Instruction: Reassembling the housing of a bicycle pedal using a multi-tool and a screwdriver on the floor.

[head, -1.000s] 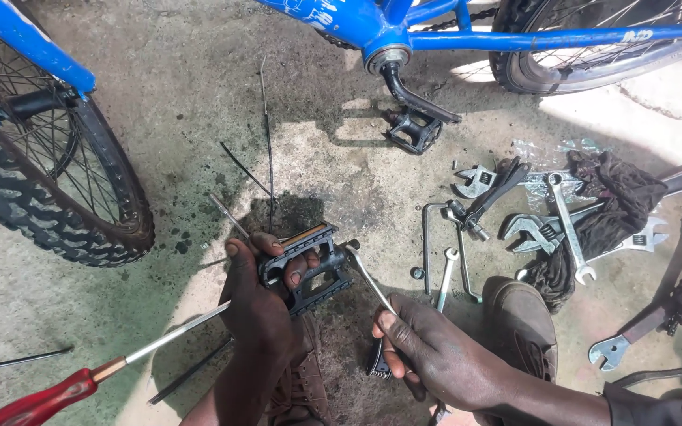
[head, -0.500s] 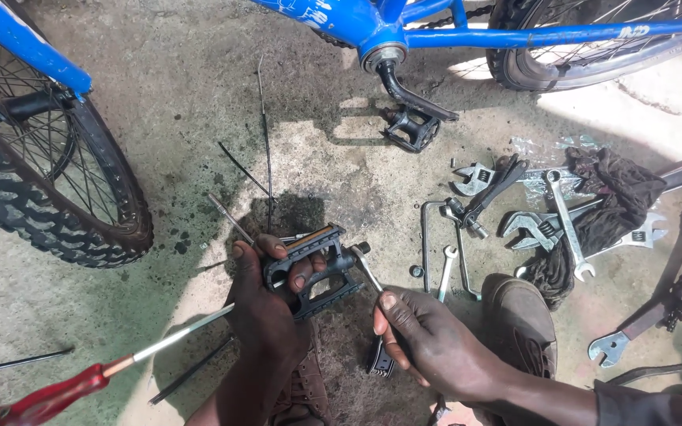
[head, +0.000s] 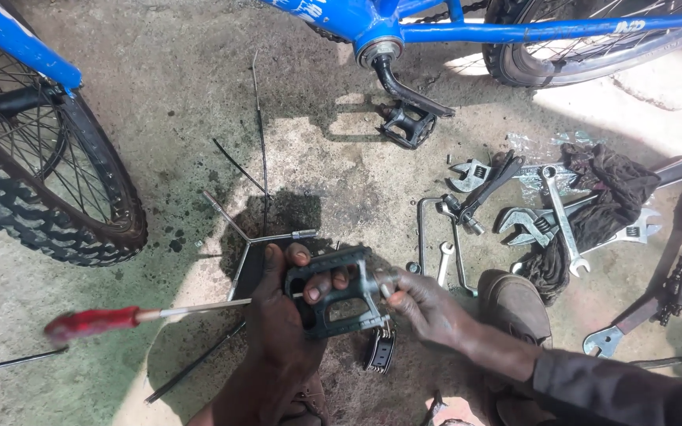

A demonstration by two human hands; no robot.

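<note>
While both hands grip one loose pedal, left hand wrapped, right hand pinching axle, one screwdriver nearby

Both hands, left and right, meet low (fingers curled closed).

Light: bright daylight, harsh, strongest at far right.
Glare: pale concrete floor washed out at far right.
Shadows: dark patch mid-floor under the hands; bicycle frame shades the far ground.
Blur: red-handled screwdriver smeared.
Focus: spanners sharp.
Edges: slight wide-angle bending.
</note>
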